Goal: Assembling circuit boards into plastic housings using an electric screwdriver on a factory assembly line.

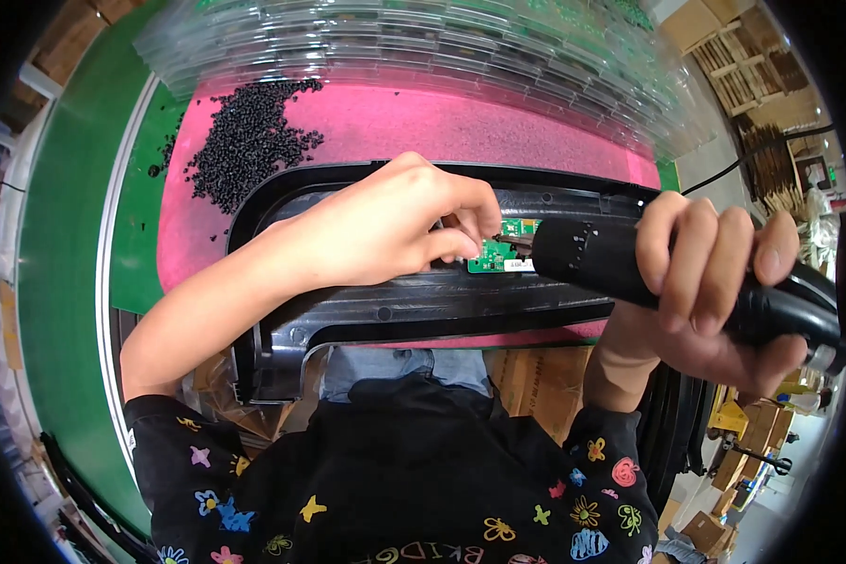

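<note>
My right hand [719, 273] is wrapped round a black electric screwdriver [592, 254], held slantwise with its tip pointing left and down at a small green circuit board [489, 261]. The board lies inside a long black plastic housing [385, 315], partly covered by the screwdriver and my fingers. My left hand [418, 221] reaches over the housing, thumb and forefinger pinched together at the board's left end, beside the screwdriver tip. Whatever sits between those fingertips is too small to make out.
A heap of small black screws [254, 136] lies on the pink mat [395, 117] at the far left. Stacked clear plastic trays [423, 56] line the back of the green table [89, 235]. A black cable [757, 155] runs at the right. Cardboard [540, 381] shows below the housing.
</note>
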Demonstrator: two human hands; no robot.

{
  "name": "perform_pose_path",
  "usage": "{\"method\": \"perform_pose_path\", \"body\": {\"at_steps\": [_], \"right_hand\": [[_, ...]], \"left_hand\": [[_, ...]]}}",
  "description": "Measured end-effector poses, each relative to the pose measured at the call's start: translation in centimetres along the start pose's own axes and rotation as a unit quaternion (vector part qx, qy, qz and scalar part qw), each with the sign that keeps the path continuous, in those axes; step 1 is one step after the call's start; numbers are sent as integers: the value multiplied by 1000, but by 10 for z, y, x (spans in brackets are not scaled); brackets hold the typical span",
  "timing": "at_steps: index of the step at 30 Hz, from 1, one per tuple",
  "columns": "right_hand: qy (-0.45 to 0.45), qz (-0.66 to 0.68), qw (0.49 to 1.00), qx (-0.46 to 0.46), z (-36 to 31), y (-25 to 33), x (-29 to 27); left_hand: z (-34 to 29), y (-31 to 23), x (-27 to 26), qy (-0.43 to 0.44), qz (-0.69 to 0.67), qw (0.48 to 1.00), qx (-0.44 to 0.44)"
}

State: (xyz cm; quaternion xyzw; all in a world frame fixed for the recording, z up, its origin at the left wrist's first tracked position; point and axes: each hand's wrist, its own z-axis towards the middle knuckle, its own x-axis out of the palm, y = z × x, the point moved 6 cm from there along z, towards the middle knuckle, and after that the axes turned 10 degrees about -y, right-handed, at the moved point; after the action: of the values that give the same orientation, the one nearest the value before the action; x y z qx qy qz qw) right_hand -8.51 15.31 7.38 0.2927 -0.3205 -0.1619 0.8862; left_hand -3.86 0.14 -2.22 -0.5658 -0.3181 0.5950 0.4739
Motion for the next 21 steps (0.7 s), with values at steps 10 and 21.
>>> {"method": "perform_pose_path", "body": {"at_steps": [10, 21], "right_hand": [[-11, -86, 993, 75, 5, -52, -19], [-9, -157, 982, 104, 11, -64, -14]], "left_hand": [[-5, 10, -3, -38, 193, 979, 44], [-7, 16, -2, -23, 191, 980, 59]]}}
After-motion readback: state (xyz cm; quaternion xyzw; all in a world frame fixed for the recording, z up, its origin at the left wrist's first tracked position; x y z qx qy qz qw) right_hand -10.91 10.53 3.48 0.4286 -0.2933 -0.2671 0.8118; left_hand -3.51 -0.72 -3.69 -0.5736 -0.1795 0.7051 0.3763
